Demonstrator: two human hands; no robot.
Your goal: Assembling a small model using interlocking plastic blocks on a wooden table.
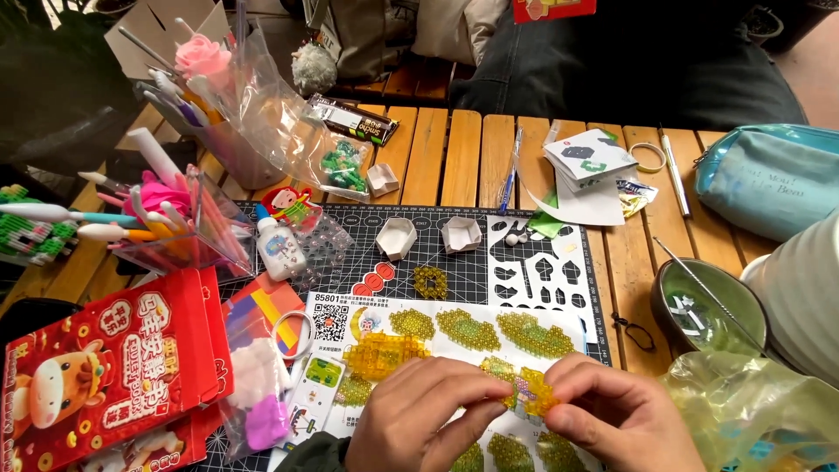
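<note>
At the bottom centre of the frame, the left hand point(428, 415) and right hand point(612, 419) meet knuckles-up, fingertips of both pinched on a small knobbly yellow block piece point(535, 392), translucent and studded; a larger yellow block assembly point(384, 352) lies on the printed instruction sheet point(454, 328), seemingly loose

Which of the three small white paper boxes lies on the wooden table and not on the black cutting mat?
The smallest paper box, beside the plastic bag; the other two sit on the mat.
</note>
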